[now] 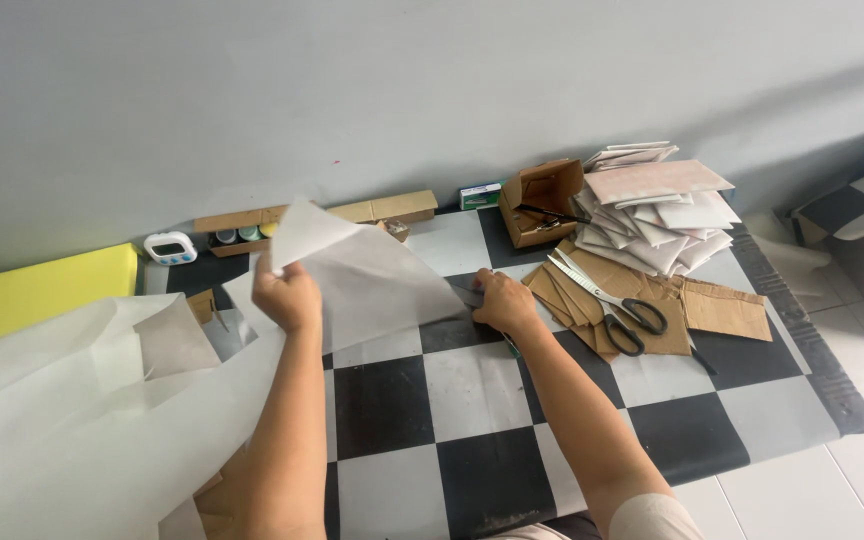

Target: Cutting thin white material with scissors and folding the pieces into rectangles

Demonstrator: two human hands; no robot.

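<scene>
Left hand [288, 294] is pinching the translucent white sheet [372, 275] mid-frame, lifting its corner so it's peeling up off the checkered mat [472, 400]. Right hand [500, 300] is pressing its lower edge flat, fingers curled down. Scissors [607, 305] are lying on cardboard pieces [722, 308] right of that.

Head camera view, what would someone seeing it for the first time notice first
First, the large translucent white sheet at the centre, lifted at its upper edge by the left hand while the right hand presses its right corner onto the black-and-white chequered mat. To the right, scissors lie on flattened brown cardboard pieces below a stack of pale envelopes. A yellow board sits far left.
</scene>
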